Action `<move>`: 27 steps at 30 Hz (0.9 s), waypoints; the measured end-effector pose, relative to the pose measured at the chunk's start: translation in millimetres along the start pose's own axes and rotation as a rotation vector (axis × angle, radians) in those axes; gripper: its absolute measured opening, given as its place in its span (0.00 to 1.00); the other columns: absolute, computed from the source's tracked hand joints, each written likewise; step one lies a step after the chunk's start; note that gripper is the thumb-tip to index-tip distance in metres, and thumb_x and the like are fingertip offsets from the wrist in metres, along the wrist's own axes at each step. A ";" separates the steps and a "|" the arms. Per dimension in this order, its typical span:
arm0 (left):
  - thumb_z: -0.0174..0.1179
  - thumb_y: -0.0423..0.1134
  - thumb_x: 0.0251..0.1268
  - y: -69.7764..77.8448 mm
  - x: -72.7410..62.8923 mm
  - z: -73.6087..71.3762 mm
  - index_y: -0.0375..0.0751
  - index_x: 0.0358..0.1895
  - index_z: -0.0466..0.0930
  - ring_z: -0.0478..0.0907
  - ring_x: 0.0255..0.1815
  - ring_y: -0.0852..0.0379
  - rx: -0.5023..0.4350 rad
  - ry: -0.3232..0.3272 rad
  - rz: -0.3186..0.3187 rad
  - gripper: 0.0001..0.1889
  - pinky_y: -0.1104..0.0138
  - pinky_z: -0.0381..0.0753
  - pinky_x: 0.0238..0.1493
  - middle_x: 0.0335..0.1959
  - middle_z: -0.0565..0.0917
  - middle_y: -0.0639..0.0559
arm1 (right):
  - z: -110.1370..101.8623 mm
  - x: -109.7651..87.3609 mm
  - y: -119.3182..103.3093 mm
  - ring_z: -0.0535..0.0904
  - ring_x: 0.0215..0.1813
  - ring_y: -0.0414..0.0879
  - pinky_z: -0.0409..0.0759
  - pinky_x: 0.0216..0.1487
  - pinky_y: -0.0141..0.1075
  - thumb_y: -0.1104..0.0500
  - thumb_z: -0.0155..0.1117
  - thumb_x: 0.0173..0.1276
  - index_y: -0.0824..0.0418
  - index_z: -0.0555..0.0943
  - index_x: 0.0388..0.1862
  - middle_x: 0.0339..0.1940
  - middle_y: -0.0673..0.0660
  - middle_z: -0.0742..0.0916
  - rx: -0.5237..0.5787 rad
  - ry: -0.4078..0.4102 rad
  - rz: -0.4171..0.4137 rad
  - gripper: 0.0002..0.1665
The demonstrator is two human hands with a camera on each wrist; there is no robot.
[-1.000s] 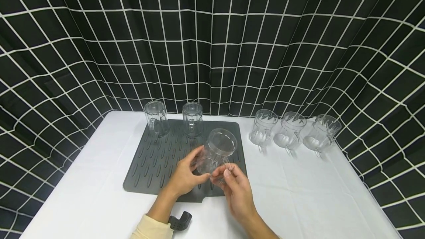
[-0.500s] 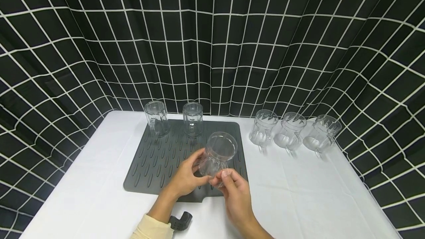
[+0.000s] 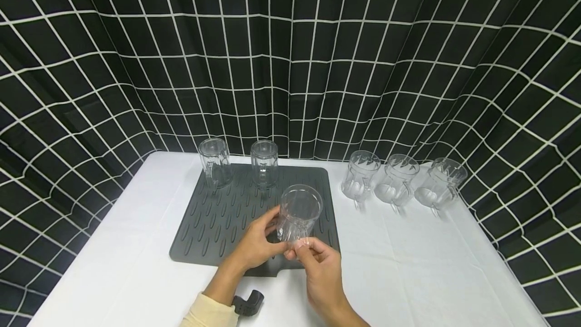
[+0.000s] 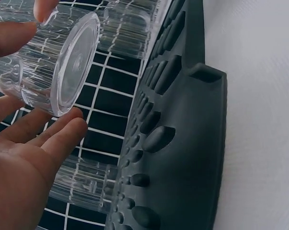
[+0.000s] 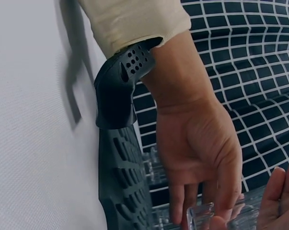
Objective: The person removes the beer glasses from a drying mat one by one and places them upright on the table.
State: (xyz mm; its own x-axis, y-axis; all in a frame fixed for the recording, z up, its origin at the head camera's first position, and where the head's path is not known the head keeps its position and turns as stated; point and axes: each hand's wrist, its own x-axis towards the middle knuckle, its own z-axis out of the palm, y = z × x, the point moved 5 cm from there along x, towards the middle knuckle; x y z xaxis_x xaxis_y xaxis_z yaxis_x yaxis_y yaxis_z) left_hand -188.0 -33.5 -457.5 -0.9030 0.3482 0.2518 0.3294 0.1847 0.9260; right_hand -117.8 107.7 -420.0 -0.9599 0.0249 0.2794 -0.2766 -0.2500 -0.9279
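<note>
A clear glass mug (image 3: 300, 205) is held above the front right part of a dark grey ridged mat (image 3: 199, 231), its round opening tilted toward the head camera. My left hand (image 3: 256, 241) holds its body from the left, thumb at the front. Low on its near side, my right hand (image 3: 322, 271) pinches the handle, mostly hidden by the fingers. In the left wrist view the mug's flat round base (image 4: 77, 67) shows above the left fingers (image 4: 65, 132). The right wrist view shows the left hand (image 5: 197, 143) and part of the right hand (image 5: 281, 201).
Two glass mugs, one (image 3: 215, 163) at the mat's back left corner and another (image 3: 264, 164) beside it, stand on the mat. Three more glass mugs (image 3: 396, 179) stand in a row at the back right of the white cloth (image 3: 408, 276). A black grid curtain (image 3: 290, 64) surrounds the table.
The mug has turned, its handle swinging from the right toward the near side, and its rim has dipped slightly. My right hand has shifted a little left with it; the left hand has barely moved.
</note>
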 end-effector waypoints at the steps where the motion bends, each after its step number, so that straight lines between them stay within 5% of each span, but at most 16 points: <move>1: 0.74 0.34 0.48 -0.3 -0.1 -0.3 0.41 0.72 0.62 0.69 0.64 0.47 -0.003 -0.001 0.004 0.45 0.55 0.69 0.65 0.65 0.71 0.44 | 0.1 0.0 0.2 0.85 0.33 0.48 0.85 0.43 0.38 0.70 0.55 0.71 0.80 0.75 0.29 0.23 0.60 0.85 -0.003 0.001 -0.002 0.12; 18: 0.73 0.31 0.49 7.1 0.3 -16.5 0.38 0.72 0.61 0.67 0.66 0.45 0.005 0.047 0.063 0.44 0.53 0.69 0.65 0.65 0.70 0.45 | -9.2 7.8 -9.0 0.84 0.31 0.49 0.84 0.42 0.36 0.73 0.56 0.68 0.80 0.75 0.27 0.22 0.62 0.85 -0.037 0.052 -0.059 0.11; 27: 0.74 0.33 0.51 8.3 -8.4 -39.3 0.36 0.71 0.61 0.67 0.66 0.43 0.056 0.087 0.083 0.43 0.51 0.69 0.64 0.65 0.70 0.43 | -25.8 12.7 -15.7 0.84 0.29 0.48 0.84 0.43 0.37 0.75 0.55 0.68 0.83 0.73 0.26 0.21 0.60 0.84 -0.009 0.103 -0.091 0.11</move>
State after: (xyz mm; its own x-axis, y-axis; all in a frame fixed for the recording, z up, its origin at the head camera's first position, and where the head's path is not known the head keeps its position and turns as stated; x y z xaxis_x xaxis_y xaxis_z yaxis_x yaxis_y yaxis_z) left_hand -188.6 -71.0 -440.8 -0.8915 0.2843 0.3528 0.4170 0.2103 0.8843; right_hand -126.9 136.9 -408.2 -0.9303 0.1463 0.3363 -0.3628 -0.2336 -0.9021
